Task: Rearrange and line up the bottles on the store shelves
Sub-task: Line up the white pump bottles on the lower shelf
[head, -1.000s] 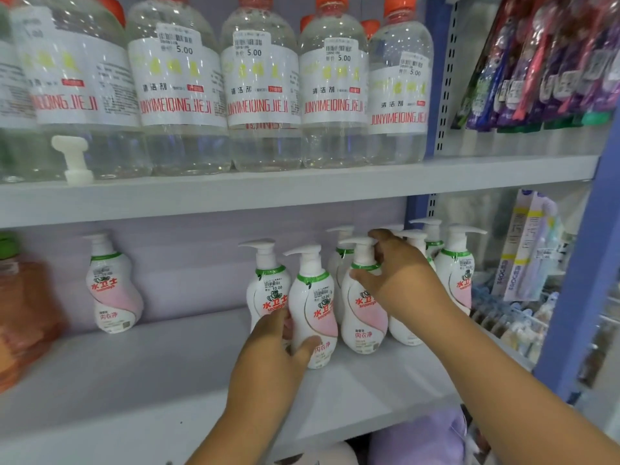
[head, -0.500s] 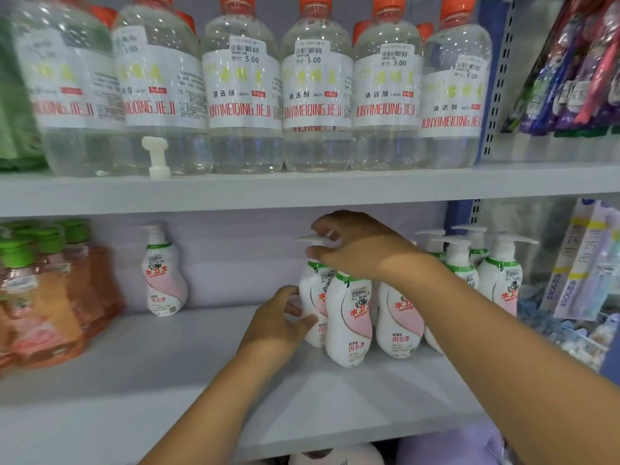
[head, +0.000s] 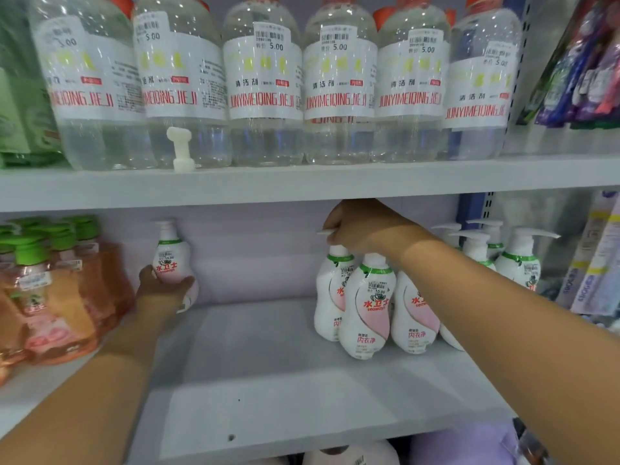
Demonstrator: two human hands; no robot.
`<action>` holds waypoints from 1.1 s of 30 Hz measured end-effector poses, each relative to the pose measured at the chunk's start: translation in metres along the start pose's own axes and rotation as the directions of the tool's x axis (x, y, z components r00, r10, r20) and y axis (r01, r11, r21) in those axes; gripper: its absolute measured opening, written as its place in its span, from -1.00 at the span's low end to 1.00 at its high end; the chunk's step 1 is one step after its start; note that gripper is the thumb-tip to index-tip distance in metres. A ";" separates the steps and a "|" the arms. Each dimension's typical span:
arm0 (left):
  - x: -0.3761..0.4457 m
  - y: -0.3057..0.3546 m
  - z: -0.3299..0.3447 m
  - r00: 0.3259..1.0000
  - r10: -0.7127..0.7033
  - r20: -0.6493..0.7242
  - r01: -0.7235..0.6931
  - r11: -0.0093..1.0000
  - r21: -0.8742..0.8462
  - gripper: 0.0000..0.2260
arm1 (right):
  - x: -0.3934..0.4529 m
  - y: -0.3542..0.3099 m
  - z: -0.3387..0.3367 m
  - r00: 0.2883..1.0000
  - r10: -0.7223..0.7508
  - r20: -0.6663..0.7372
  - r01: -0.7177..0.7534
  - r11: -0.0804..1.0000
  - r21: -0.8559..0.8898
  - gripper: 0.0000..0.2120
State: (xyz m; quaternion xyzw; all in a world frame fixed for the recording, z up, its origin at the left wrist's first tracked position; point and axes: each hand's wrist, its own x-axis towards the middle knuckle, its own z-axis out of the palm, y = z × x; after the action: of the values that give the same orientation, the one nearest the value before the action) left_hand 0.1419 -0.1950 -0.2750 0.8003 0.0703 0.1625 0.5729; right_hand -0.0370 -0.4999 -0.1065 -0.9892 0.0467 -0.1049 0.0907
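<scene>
A lone white-and-pink pump bottle (head: 170,253) stands far back on the lower shelf (head: 268,380). My left hand (head: 161,292) grips its lower body from the front. To the right stands a cluster of the same pump bottles (head: 367,307). My right hand (head: 355,226) reaches over them and holds the pump head of the rear-left bottle (head: 330,290); its fingers are curled round the nozzle. More pump bottles (head: 518,260) stand further right, behind my right forearm.
Large clear bottles with orange caps (head: 265,85) line the upper shelf (head: 302,182), with a loose white pump head (head: 181,147) before them. Orange bottles with green caps (head: 50,290) fill the lower left. Packaged goods (head: 593,260) hang at right.
My left hand has left the cluster and moved left to grip the lone bottle at the back. My right hand stays on a pump head in the cluster. The view has shifted left.
</scene>
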 end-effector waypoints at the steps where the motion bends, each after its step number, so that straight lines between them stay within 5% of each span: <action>1: 0.003 -0.004 -0.002 1.000 0.001 0.032 -0.001 1.000 0.021 -0.54 | -0.001 0.002 -0.001 1.000 0.004 0.002 -0.004 1.000 -0.004 -0.75; 10: -0.058 0.013 0.016 0.922 0.115 0.369 -0.125 0.992 0.004 -0.53 | -0.013 0.016 -0.020 0.999 -0.011 0.035 0.011 1.000 0.010 -0.68; 13: -0.091 0.026 0.032 0.861 0.203 0.467 -0.211 0.977 -0.035 -0.71 | -0.011 0.019 -0.021 0.997 -0.010 0.081 0.013 0.999 -0.035 -0.68; 22: -0.161 0.044 0.053 0.773 0.196 0.603 -0.192 0.979 -0.072 -0.49 | -0.002 0.038 -0.019 0.993 -0.032 0.117 0.036 0.999 -0.034 -0.68; 29: -0.187 0.049 0.053 0.715 0.196 0.671 -0.144 0.981 -0.133 -0.54 | -0.025 0.044 -0.026 0.996 -0.082 0.037 0.076 0.987 0.139 -0.68; 33: -0.194 0.051 0.056 0.736 0.193 0.649 -0.124 0.981 -0.152 -0.55 | -0.036 0.037 -0.025 0.975 -0.182 0.129 0.189 0.981 -0.044 -0.67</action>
State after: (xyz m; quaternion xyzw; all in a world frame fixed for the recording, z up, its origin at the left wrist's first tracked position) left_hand -0.0242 -0.3203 -0.2784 0.7797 -0.2131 -0.0792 0.5834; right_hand -0.0798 -0.5366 -0.0961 -0.9960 -0.0486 -0.0495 0.0557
